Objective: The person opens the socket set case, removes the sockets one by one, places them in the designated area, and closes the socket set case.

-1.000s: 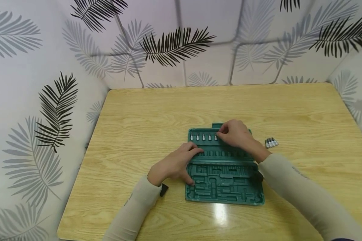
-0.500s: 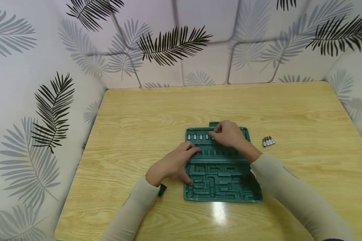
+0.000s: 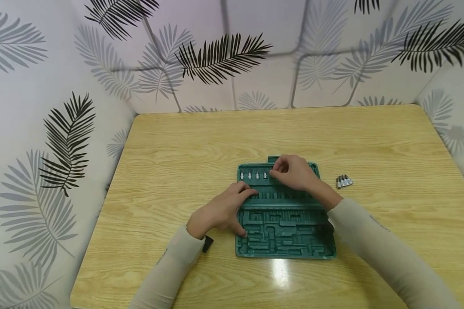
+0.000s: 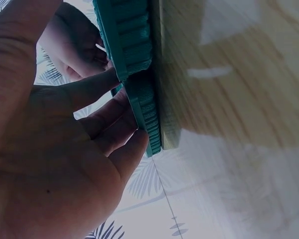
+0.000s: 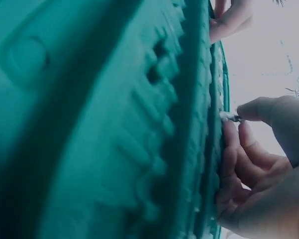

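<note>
Green case (image 3: 278, 207) lies unfolded on the wooden table (image 3: 185, 150), with metal bits (image 3: 257, 175) sitting in its far half. At their row, the right hand (image 3: 294, 172) pinches one small bit (image 5: 230, 116), while the left hand (image 3: 226, 210), fingers spread, touches the case's left edge. Loose bits (image 3: 344, 181) lie to the right.

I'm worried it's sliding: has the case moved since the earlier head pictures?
No: in the head view, the case keeps its place against the far edge of the table. The whole picture shifts slightly left, table included.
</note>
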Demonstrator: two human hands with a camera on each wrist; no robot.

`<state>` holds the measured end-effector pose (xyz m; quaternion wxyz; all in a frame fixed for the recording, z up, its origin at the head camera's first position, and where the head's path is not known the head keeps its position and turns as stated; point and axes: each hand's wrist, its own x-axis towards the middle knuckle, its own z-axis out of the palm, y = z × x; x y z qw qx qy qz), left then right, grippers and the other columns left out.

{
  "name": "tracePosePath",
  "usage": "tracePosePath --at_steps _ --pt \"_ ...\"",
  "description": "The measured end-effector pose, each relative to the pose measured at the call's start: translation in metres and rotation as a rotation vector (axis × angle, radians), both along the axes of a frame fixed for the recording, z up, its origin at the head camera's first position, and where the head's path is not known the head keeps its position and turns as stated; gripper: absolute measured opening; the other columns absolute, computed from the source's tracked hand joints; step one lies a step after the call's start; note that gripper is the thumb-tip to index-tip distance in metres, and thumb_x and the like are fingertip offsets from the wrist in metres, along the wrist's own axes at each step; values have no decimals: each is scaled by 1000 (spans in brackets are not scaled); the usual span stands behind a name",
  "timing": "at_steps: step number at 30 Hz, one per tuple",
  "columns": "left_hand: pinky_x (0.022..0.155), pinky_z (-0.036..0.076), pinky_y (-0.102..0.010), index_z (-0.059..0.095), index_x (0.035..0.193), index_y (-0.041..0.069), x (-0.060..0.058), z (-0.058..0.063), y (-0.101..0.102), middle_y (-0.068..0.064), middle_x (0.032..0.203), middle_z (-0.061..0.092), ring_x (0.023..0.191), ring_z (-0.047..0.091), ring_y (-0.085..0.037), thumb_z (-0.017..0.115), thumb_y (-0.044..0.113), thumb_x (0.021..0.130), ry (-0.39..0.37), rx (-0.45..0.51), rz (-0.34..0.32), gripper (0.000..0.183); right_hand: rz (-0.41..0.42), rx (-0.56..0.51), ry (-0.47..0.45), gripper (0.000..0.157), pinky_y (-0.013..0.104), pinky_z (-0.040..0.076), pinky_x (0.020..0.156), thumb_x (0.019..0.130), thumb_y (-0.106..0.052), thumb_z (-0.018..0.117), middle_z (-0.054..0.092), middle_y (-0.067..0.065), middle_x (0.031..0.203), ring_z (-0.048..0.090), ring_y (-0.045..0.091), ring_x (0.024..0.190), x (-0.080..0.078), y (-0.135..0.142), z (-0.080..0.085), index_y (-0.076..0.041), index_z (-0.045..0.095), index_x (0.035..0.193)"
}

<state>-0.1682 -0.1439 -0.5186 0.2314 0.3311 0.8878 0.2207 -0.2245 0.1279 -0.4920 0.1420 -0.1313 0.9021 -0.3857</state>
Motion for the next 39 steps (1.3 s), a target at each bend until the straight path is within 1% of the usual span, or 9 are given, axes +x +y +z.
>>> tracePosePath --at_steps 2,3,11,18,22,29,33,35,39 --pt "121 48 -40 42 167 16 -1 -4 -1 -4 156 45 142 45 -20 105 49 70 5 10 0 120 38 -6 10 14 33 50 75 105 -19 72 73 10 95 62 18 80 -2 2 0 -6 71 102" --pt "120 49 -42 43 167 16 0 2 1 -5 156 45 141 45 -22 105 46 70 -10 3 9 119 62 -10 13 13 33 50 75 105 -18 71 73 10 96 62 18 80 -2 3 0 -5 70 103" --pt "120 50 -43 46 165 11 4 22 3 -9 154 46 140 46 -25 104 38 74 -43 11 17 111 192 -12 8 11 34 50 79 109 -18 69 72 8 97 61 15 82 -6 9 1 -7 67 106" --pt "118 51 -42 46 164 12 5 20 -1 -8 152 47 138 46 -23 105 42 72 -12 15 9 113 239 -34 38 7 37 50 78 109 -15 68 74 7 97 62 16 82 -6 9 -2 -9 70 109" --pt "120 49 -44 46 164 10 5 21 1 -8 153 46 139 46 -25 105 39 72 -37 23 17 113 207 -46 73 8 37 52 81 109 -16 69 77 6 99 65 15 86 -4 10 -6 -11 75 109" --pt "120 49 -41 46 165 15 1 -1 2 -6 154 45 140 46 -22 104 46 72 6 9 6 115 69 -130 111 12 41 59 87 110 -18 69 76 10 109 71 22 97 5 24 -8 -10 77 113" --pt "120 49 -43 46 164 11 5 11 5 -9 155 45 141 47 -25 105 40 72 -9 14 6 113 -3 -168 112 16 35 62 83 111 -20 66 77 13 113 76 27 98 11 37 1 -7 75 118" --pt "121 49 -46 46 164 9 8 26 7 -12 156 45 142 47 -27 105 35 73 -31 5 17 112 -17 -159 117 19 29 60 78 112 -20 65 77 15 111 77 27 94 13 46 7 -5 74 119" --pt "121 49 -45 45 165 8 12 39 9 -13 157 45 143 47 -28 104 32 75 -39 -26 32 110 -36 -118 154 23 18 56 76 113 -19 63 77 18 112 73 24 92 17 69 19 -2 74 123"
